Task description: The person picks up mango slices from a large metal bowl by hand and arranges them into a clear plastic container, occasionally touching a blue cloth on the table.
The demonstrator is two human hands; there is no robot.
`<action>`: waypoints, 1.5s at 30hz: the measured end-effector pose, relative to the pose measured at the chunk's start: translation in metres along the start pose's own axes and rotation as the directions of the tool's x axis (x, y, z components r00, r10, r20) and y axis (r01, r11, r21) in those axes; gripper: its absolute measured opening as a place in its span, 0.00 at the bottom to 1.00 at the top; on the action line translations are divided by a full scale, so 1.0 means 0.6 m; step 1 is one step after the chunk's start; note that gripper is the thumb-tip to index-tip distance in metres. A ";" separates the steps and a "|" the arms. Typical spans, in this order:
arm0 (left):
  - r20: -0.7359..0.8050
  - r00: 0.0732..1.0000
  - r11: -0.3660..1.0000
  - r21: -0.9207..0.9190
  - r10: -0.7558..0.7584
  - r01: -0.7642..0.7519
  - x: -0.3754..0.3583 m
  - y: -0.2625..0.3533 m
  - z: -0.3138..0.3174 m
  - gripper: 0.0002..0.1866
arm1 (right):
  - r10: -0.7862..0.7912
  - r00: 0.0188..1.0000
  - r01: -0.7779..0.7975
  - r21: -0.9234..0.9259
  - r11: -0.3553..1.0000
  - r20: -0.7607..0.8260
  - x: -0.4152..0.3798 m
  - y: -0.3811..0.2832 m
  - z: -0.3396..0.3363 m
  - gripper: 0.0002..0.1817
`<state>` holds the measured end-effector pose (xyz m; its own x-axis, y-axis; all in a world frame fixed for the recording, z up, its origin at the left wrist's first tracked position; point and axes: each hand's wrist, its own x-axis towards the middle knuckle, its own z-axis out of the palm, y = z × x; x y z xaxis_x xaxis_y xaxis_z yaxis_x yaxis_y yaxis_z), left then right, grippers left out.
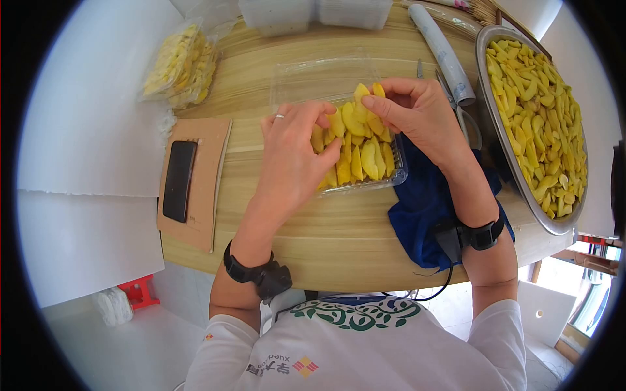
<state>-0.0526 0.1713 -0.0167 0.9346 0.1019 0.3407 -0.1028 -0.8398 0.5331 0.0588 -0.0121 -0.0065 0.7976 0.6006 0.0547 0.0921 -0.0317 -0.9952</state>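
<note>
A clear plastic box [399,174] on the wooden table holds rows of yellow fruit slices [370,158], its transparent lid [313,77] folded back behind it. Over the left part of the box is my left hand [297,146], with a ring on one finger; its thumb and fingers are curved apart around slices that lie in the box. At the back right of the box, my right hand [417,114] pinches a yellow slice [360,94] between thumb and fingers, with another slice beside the index finger.
On the right stands a large metal basin [482,68] full of yellow slices. Near it are scissors [471,130], a plastic roll [443,55] and a blue cloth [417,215]. Filled boxes [179,68] and a phone [179,181] on cardboard [212,189] are left; empty containers [313,16] stand behind.
</note>
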 end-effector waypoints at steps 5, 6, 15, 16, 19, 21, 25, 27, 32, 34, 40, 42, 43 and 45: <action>-0.028 1.000 1.000 0.008 0.014 -0.014 0.000 0.006 -0.006 0.20 | 0.014 1.000 -0.015 0.001 1.000 0.021 -0.002 -0.003 0.001 0.12; -0.049 0.998 0.994 -0.101 -0.033 0.028 0.000 0.010 -0.010 0.19 | 0.035 0.999 -0.035 -0.003 0.999 0.038 -0.002 -0.005 0.001 0.12; -0.088 0.994 0.844 -0.536 -0.068 0.010 -0.004 0.013 -0.013 0.16 | -0.016 0.982 0.014 0.016 1.000 0.187 -0.017 -0.021 0.021 0.09; -0.091 0.994 0.846 -0.533 -0.063 0.005 -0.005 0.015 -0.014 0.15 | -0.016 0.982 0.014 0.014 1.000 0.188 -0.018 -0.018 0.024 0.09; -0.079 0.996 0.903 -0.429 -0.037 -0.001 -0.008 0.017 -0.024 0.13 | -0.068 0.983 0.066 0.021 0.998 0.169 -0.020 -0.014 0.030 0.09; -0.095 0.995 0.909 -0.416 -0.022 -0.019 -0.007 0.019 -0.026 0.12 | -0.074 0.983 0.079 -0.023 0.997 0.169 -0.021 -0.015 0.031 0.08; -0.105 0.994 0.919 -0.395 -0.023 -0.021 -0.010 0.018 -0.027 0.10 | -0.085 0.981 0.092 -0.032 0.995 0.175 -0.020 -0.013 0.032 0.09; -0.137 0.990 0.927 -0.374 -0.026 -0.028 -0.009 0.015 -0.026 0.09 | -0.063 0.984 0.067 -0.021 0.998 0.166 -0.019 -0.014 0.031 0.09; -0.208 0.978 0.968 -0.246 0.000 -0.052 -0.002 -0.007 -0.034 0.09 | -0.047 0.996 0.051 -0.053 0.997 0.074 -0.015 -0.017 0.023 0.10; -0.194 0.974 0.990 -0.048 0.120 -0.132 0.001 -0.017 -0.037 0.10 | -0.037 0.999 0.038 -0.046 0.998 0.035 -0.013 -0.013 0.022 0.10; -0.160 0.936 0.931 0.248 0.314 -0.270 0.003 -0.028 -0.025 0.12 | -0.035 0.999 0.038 -0.070 0.997 0.041 -0.011 -0.009 0.017 0.11; -0.144 0.928 0.915 0.273 0.344 -0.297 0.004 -0.031 -0.022 0.12 | -0.029 0.999 0.032 -0.071 0.997 0.037 -0.011 -0.009 0.017 0.11; -0.128 0.919 0.898 0.297 0.374 -0.324 0.004 -0.032 -0.021 0.13 | -0.028 0.999 0.031 -0.070 0.997 0.036 -0.011 -0.008 0.017 0.11; -0.112 0.909 0.881 0.316 0.402 -0.351 0.005 -0.033 -0.020 0.13 | -0.047 0.998 0.049 -0.064 0.997 0.035 -0.010 -0.006 0.016 0.11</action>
<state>-0.0521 0.1945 -0.0171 0.7695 -0.1856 0.6110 -0.3114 -0.9444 0.1054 0.0479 -0.0079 -0.0038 0.7712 0.6290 0.0981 0.1687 -0.0533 -0.9842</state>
